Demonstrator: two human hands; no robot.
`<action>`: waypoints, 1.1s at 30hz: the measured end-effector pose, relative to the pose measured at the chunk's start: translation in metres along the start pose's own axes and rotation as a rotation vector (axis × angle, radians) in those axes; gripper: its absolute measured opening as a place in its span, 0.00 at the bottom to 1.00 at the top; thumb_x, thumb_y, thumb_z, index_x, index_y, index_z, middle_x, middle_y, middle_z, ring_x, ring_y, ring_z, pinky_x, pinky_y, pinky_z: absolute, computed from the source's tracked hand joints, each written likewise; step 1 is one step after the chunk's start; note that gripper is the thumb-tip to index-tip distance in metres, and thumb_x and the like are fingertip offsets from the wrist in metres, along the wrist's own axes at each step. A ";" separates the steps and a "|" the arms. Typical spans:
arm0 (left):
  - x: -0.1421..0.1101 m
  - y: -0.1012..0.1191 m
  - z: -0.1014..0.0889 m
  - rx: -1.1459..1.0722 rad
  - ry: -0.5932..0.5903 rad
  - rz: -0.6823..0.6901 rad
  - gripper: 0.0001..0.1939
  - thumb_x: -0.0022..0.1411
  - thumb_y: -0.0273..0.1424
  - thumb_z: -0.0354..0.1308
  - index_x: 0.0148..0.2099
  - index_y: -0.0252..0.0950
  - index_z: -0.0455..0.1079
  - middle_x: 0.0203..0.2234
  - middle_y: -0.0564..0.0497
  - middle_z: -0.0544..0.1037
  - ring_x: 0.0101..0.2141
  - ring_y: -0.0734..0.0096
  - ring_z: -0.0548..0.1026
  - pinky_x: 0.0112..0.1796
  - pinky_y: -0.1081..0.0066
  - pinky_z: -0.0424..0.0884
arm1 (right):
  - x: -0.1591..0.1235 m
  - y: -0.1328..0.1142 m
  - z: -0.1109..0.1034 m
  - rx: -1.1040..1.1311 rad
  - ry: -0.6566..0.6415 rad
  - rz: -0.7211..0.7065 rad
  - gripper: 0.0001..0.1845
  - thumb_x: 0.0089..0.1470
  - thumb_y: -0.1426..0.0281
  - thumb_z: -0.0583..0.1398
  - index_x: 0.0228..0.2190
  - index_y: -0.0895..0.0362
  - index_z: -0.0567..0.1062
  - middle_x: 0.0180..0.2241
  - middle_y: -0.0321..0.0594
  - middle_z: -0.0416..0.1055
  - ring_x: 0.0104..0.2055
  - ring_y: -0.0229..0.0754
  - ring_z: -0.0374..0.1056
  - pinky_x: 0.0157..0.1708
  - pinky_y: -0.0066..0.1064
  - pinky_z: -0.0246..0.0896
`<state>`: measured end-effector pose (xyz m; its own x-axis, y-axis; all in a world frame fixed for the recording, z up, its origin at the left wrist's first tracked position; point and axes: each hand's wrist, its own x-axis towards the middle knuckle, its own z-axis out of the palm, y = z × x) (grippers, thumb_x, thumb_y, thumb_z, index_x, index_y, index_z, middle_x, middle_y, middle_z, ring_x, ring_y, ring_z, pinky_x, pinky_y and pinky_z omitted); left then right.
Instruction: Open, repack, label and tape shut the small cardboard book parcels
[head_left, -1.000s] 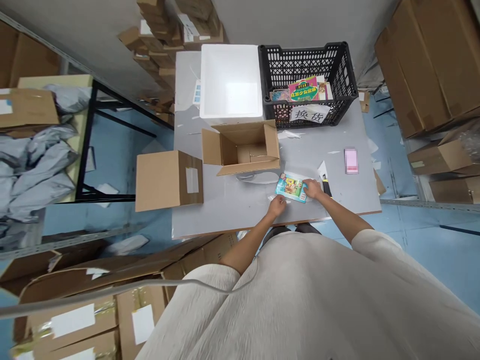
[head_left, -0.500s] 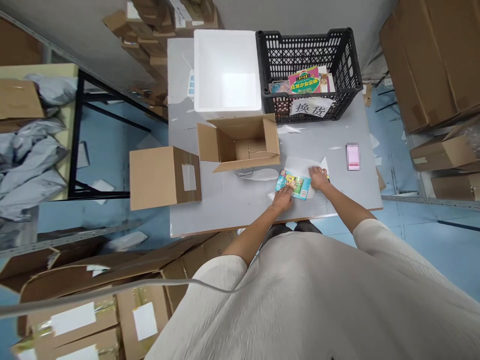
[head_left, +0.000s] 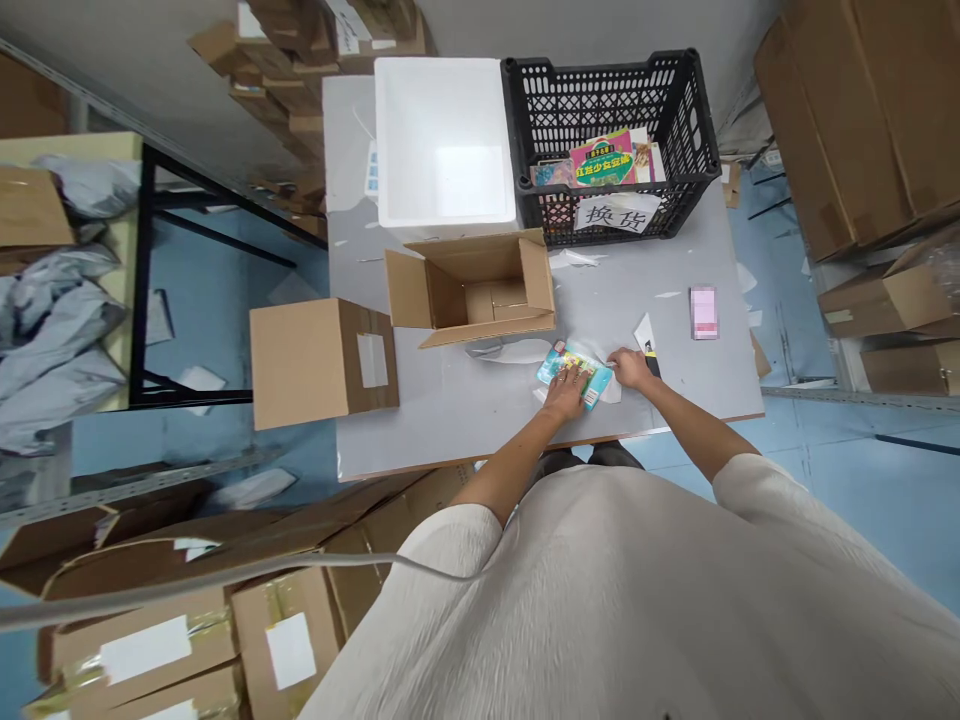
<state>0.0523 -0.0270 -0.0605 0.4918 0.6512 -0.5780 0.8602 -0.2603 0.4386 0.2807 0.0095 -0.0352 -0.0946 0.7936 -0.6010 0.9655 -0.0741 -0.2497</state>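
Observation:
A blue-covered book with a coloured picture lies on the table over a pale, thin wrapping sheet. My left hand rests flat on the cover with its fingers spread, hiding much of the picture. Just right of the book, my right hand is closed, its fingertips pinching the sheet by the book's edge. A black and yellow utility knife lies beside that hand, partly hidden behind the wrist. Above it is a white paper scrap.
An open cardboard box stands beyond the book, with a closed carton to its left. Behind are a white foam box and a black crate holding books. A pink-screened phone lies at the right.
My right hand has gone from lying on the sheet to a pinch closer to the book. The book has turned and shifted slightly left under my left hand. More of the knife shows.

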 end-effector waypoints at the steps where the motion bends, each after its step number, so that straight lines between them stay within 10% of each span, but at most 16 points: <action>1: 0.002 -0.001 0.000 -0.003 -0.016 -0.006 0.45 0.70 0.30 0.58 0.85 0.42 0.50 0.84 0.38 0.48 0.82 0.42 0.47 0.77 0.41 0.52 | 0.000 0.001 -0.004 0.029 0.026 -0.001 0.24 0.71 0.76 0.54 0.60 0.56 0.83 0.61 0.55 0.78 0.64 0.57 0.72 0.65 0.45 0.59; 12: -0.001 -0.008 -0.016 0.017 -0.007 0.042 0.37 0.71 0.28 0.58 0.80 0.38 0.60 0.78 0.33 0.63 0.77 0.45 0.63 0.73 0.46 0.64 | -0.010 0.023 -0.073 0.432 0.446 -0.037 0.19 0.65 0.72 0.57 0.49 0.58 0.85 0.49 0.52 0.80 0.49 0.53 0.75 0.60 0.45 0.68; 20: -0.027 0.017 -0.106 -0.146 0.678 0.297 0.27 0.81 0.35 0.50 0.77 0.39 0.64 0.74 0.36 0.68 0.72 0.49 0.69 0.70 0.49 0.68 | -0.037 0.011 -0.139 0.653 0.588 -0.177 0.14 0.64 0.62 0.61 0.43 0.55 0.82 0.42 0.44 0.82 0.43 0.51 0.74 0.50 0.42 0.71; 27: -0.044 0.026 -0.188 -0.228 0.878 0.339 0.37 0.80 0.44 0.56 0.84 0.44 0.51 0.79 0.36 0.58 0.75 0.45 0.65 0.69 0.50 0.70 | -0.054 -0.032 -0.192 0.813 0.627 -0.474 0.21 0.67 0.50 0.65 0.44 0.54 0.81 0.40 0.40 0.80 0.43 0.48 0.73 0.45 0.37 0.70; 33: -0.055 0.012 -0.218 -0.294 1.012 0.397 0.40 0.78 0.50 0.60 0.83 0.44 0.54 0.74 0.38 0.65 0.68 0.49 0.73 0.67 0.55 0.72 | -0.043 -0.096 -0.208 0.817 0.505 -0.646 0.22 0.66 0.48 0.66 0.43 0.55 0.80 0.39 0.40 0.78 0.43 0.47 0.72 0.45 0.37 0.69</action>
<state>0.0060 0.0900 0.1264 0.2723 0.8730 0.4046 0.5359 -0.4868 0.6898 0.2431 0.1084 0.1727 -0.2280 0.9631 0.1432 0.3103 0.2113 -0.9269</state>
